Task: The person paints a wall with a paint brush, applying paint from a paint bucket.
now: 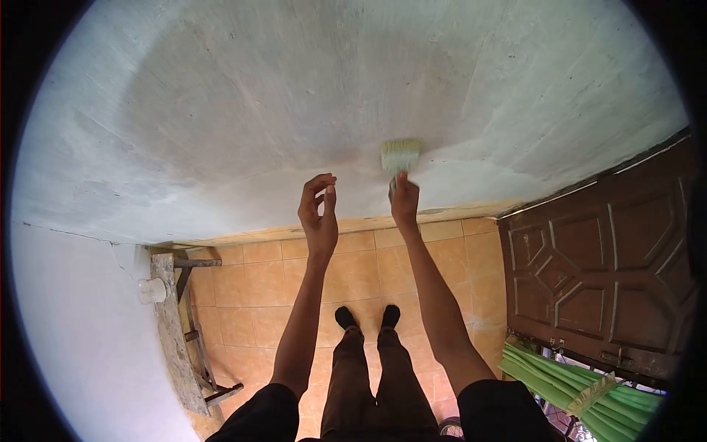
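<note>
My right hand [404, 200] is closed around the handle of a wide paintbrush [401, 156]. Its pale bristles, tinted yellow-green at the tip, point up and lie against the wall [294, 103]. To the left of the brush, my left hand [318, 214] is raised in front of the wall. Its fingers are loosely curled, with a gap to the thumb, and nothing shows in them. Across the wall, whitish streaked areas surround a darker grey-brown patch.
A worn wooden bench [177, 331] stands at left, with a white container [152, 291] on its end. Orange tiles [294, 295] cover the floor around my feet. To the right are a brown panelled door [604, 258] and a green curtain [582, 390].
</note>
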`<state>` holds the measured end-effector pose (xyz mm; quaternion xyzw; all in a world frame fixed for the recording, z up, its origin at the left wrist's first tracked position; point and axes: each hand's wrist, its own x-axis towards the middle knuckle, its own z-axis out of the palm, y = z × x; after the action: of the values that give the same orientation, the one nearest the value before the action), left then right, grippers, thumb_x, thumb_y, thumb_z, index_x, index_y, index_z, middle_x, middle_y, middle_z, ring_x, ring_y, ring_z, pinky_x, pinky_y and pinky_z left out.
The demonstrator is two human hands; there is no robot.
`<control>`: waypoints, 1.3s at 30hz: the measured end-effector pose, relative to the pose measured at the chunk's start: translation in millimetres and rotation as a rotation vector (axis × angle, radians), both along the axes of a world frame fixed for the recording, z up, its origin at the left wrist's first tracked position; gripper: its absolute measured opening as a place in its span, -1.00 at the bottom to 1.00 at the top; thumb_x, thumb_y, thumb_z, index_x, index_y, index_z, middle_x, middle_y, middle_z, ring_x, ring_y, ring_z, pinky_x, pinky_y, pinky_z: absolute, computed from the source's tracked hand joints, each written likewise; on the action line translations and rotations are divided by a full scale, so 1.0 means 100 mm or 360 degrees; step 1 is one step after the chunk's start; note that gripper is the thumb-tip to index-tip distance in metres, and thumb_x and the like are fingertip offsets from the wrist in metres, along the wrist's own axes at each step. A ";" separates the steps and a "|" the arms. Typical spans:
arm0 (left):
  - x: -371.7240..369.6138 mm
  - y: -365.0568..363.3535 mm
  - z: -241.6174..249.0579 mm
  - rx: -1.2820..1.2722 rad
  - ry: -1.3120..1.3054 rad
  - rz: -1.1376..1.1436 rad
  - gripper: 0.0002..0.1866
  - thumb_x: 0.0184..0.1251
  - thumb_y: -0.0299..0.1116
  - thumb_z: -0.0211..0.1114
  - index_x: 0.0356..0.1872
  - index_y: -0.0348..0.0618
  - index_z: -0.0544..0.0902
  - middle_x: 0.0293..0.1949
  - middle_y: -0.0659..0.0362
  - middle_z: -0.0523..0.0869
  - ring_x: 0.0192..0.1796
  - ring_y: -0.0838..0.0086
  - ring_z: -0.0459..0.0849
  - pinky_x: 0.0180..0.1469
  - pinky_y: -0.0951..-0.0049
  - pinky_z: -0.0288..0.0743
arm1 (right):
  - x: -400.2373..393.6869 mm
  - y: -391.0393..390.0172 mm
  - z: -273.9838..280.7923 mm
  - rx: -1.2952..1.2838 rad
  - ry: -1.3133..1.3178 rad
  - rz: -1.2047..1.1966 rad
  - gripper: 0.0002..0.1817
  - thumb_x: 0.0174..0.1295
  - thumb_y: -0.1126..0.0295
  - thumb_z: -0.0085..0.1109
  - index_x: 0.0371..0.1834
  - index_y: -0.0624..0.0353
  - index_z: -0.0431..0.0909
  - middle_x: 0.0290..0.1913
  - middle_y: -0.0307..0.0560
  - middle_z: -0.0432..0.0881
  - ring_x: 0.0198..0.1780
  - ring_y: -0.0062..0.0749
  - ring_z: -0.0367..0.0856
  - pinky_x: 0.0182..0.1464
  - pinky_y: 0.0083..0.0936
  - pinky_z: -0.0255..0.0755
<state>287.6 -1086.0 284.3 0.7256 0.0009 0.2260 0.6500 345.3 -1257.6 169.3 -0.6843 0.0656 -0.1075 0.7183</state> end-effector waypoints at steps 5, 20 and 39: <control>0.00 -0.08 0.05 0.0106 0.0022 0.0013 -0.82 0.47 -0.33 0.11 -0.07 -0.16 0.58 -0.08 0.20 0.66 -0.07 0.51 0.58 -0.03 0.43 0.44 | -0.41 -0.17 -0.19 0.0150 0.0161 0.0016 -0.42 0.49 0.05 -0.22 -0.70 0.15 0.24 -0.73 -0.32 0.21 -0.67 -0.61 0.17 -0.60 -0.52 0.09; -0.01 -0.35 0.09 0.0072 0.0025 -0.0020 -0.82 0.47 -0.35 0.10 -0.07 -0.17 0.58 -0.08 0.19 0.66 -0.04 0.50 0.59 -0.01 0.42 0.44 | -0.22 -0.32 -0.05 0.0034 0.0037 -0.0089 -0.40 0.48 0.00 -0.21 -0.72 0.13 0.19 -0.74 -0.34 0.16 -0.68 -0.63 0.14 -0.61 -0.51 0.01; -0.08 -0.65 0.00 0.0079 0.0119 -0.0071 -0.81 0.46 -0.32 0.13 -0.06 -0.17 0.59 -0.09 0.20 0.65 0.00 0.51 0.58 0.01 0.42 0.45 | -0.04 -0.42 0.58 0.0003 -0.0168 -0.0047 -0.41 0.50 0.02 -0.20 -0.70 0.12 0.13 -0.73 -0.35 0.14 -0.66 -0.66 0.10 -0.60 -0.53 0.01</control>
<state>279.3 -1150.9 284.0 0.7492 0.0036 0.1840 0.6362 341.4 -1299.9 227.3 -0.6759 0.0377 -0.1541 0.7197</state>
